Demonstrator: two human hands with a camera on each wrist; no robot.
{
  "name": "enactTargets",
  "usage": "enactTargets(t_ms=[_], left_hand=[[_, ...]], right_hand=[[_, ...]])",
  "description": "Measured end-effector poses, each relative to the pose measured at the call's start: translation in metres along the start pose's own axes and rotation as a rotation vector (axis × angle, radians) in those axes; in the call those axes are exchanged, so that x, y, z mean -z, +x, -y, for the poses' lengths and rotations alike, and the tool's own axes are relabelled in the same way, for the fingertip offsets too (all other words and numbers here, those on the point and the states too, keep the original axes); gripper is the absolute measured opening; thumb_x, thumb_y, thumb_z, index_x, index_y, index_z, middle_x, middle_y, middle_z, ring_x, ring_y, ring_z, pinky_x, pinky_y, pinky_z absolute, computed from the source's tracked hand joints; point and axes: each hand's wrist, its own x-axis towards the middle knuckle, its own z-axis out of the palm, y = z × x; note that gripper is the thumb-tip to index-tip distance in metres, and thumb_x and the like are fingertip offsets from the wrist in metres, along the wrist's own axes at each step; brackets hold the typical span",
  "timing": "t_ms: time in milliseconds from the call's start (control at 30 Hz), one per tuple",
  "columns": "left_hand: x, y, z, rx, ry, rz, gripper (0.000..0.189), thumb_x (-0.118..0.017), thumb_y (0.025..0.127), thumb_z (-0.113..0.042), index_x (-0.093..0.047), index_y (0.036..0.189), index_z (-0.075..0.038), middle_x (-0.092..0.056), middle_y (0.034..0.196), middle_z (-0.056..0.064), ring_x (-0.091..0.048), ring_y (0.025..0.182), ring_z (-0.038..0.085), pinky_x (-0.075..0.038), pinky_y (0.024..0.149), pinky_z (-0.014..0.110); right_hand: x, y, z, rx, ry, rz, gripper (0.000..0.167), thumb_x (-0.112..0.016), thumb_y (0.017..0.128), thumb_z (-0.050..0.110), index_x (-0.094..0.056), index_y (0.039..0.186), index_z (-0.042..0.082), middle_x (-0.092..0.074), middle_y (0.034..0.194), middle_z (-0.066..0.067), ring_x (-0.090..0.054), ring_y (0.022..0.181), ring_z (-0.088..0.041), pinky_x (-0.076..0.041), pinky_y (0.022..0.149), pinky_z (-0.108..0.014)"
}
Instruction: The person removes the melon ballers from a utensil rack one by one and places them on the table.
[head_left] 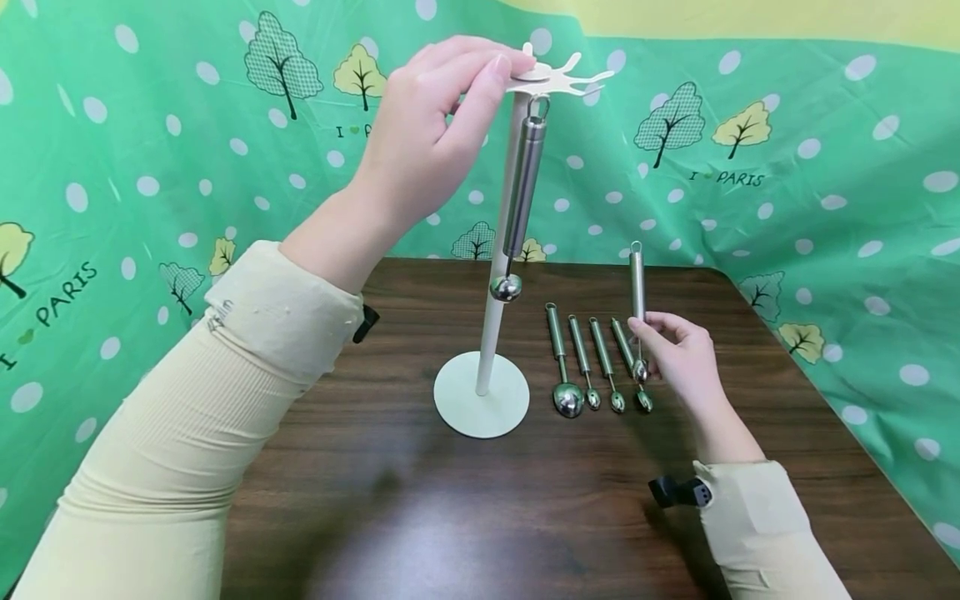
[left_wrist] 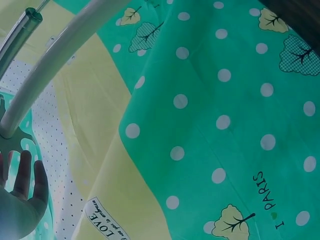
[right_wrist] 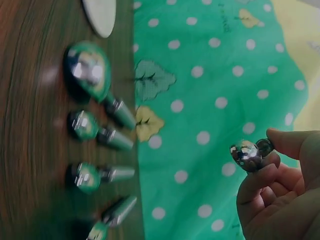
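A white stand has a round base (head_left: 465,417), a pole (head_left: 491,337) and a top plate (head_left: 558,81) with radiating hooks. My left hand (head_left: 442,117) grips the top plate at its left side, thumb nearer me; in the left wrist view, fingertips (left_wrist: 22,175) show by the plate's edge. A steel melon baller (head_left: 525,183) hangs by its ring from a hook, scoop down. Right of the stand, my right hand (head_left: 682,350) pinches a smaller melon baller (head_left: 637,279) low on its handle, holding it upright, scoop down. Its scoop (right_wrist: 245,154) shows close up in the right wrist view.
Several melon ballers lie in a row on the dark wooden table (head_left: 360,483) beside the stand, handles pointing away; the leftmost (head_left: 567,400) has the biggest scoop. A green dotted cloth (head_left: 832,250) with tree prints rises behind and along the sides.
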Motion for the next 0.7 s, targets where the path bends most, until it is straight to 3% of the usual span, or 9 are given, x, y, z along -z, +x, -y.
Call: enactTargets(t_ms=[233, 433, 700], left_hand=[[0.0, 0.0, -0.001, 0.015, 0.001, 0.003, 0.032, -0.045, 0.103, -0.019, -0.074, 0.117, -0.013, -0.072, 0.119, -0.003, -0.057, 0.114, 0.0, -0.04, 0.095, 0.016], [0.001, 0.0, 0.0, 0.015, 0.009, 0.0, 0.032, -0.045, 0.104, -0.019, -0.074, 0.117, -0.013, -0.071, 0.12, -0.003, -0.057, 0.113, 0.002, -0.04, 0.094, 0.016], [0.0, -0.001, 0.0, 0.007, -0.011, -0.012, 0.031, -0.047, 0.103, -0.02, -0.074, 0.117, -0.013, -0.072, 0.119, -0.002, -0.058, 0.113, 0.006, -0.041, 0.092, 0.018]], right_hand=[[0.013, 0.008, -0.022, -0.094, -0.105, 0.032, 0.051, -0.061, 0.098, 0.036, -0.059, 0.127, -0.006, -0.058, 0.068, 0.024, -0.045, 0.045, -0.006, -0.044, 0.042, -0.027], [0.022, 0.013, -0.038, -0.164, -0.18, 0.047, 0.055, -0.06, 0.098, 0.038, -0.058, 0.13, -0.007, -0.058, 0.068, 0.017, -0.047, 0.048, -0.008, -0.046, 0.045, -0.029], [0.028, 0.019, -0.059, -0.246, -0.319, 0.124, 0.058, -0.06, 0.097, 0.042, -0.058, 0.129, -0.007, -0.059, 0.075, 0.003, -0.05, 0.049, -0.011, -0.049, 0.05, -0.034]])
